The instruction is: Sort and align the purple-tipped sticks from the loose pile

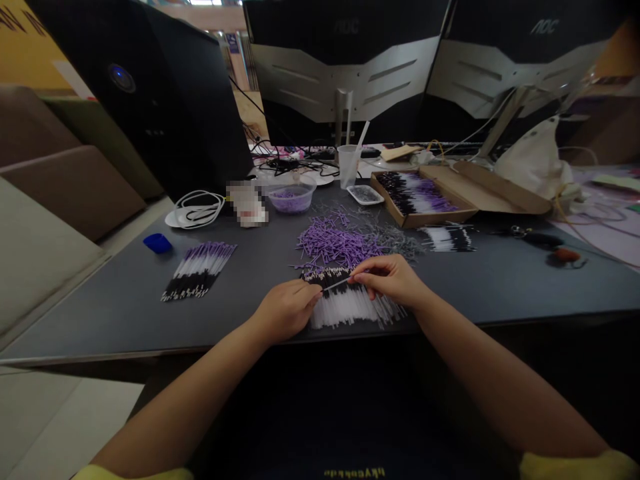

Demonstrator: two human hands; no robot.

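A thin clear-and-dark stick (336,285) spans the gap between my two hands. My left hand (289,307) is closed, pinching its left end. At the other end, the thumb and fingertips of my right hand (387,280) are pressed together round the tip; what lies in that pinch is too small to make out. Under and between the hands lies a row of similar sticks (345,312), black at the far end and clear at the near end. Just behind them is a heap of small purple tubes (335,240), with loose grey pieces (400,239) on its right.
Purple-topped sticks (200,268) and a blue cup (157,243) lie left. Behind are a tub of purple pieces (291,198), a plastic cup (349,167), a small tray (365,195) and a cardboard box (435,217) of sticks. Monitors (345,60) and a computer tower (165,87) stand behind.
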